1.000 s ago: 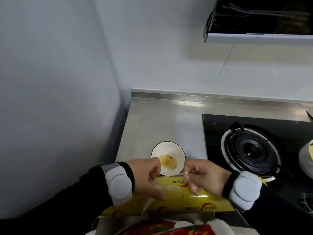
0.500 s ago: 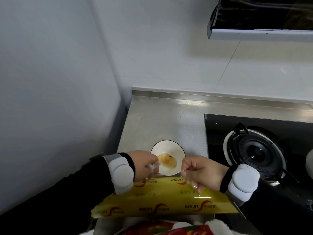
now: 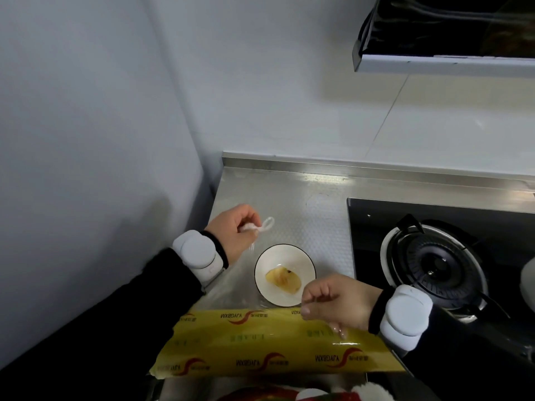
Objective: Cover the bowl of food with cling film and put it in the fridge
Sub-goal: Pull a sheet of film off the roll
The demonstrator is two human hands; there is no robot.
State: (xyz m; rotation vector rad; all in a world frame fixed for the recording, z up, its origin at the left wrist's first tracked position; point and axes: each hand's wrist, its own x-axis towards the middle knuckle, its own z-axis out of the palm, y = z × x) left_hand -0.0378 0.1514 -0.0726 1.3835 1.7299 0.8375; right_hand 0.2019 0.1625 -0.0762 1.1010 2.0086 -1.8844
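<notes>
Hands work over a steel counter (image 3: 289, 198). Left hand (image 3: 236, 235) pinches the bunched end of clear cling film (image 3: 262, 227), drawn out past the white bowl (image 3: 285, 274) of yellow food, probably so the sheet spans it. Right hand (image 3: 337, 303), fingers curled shut, presses on the yellow film box (image 3: 260, 342) just in front of the bowl, likely steadying it. Gas burner (image 3: 434, 261) sits to the right.

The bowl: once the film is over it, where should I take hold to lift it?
Probably grip the bowl by its dark rim at opposite sides, one hand coming in from the left and one from the right. It sits flat and upright on the steel counter with no handle, and the food lies low in the middle, so the rim is free.
</notes>
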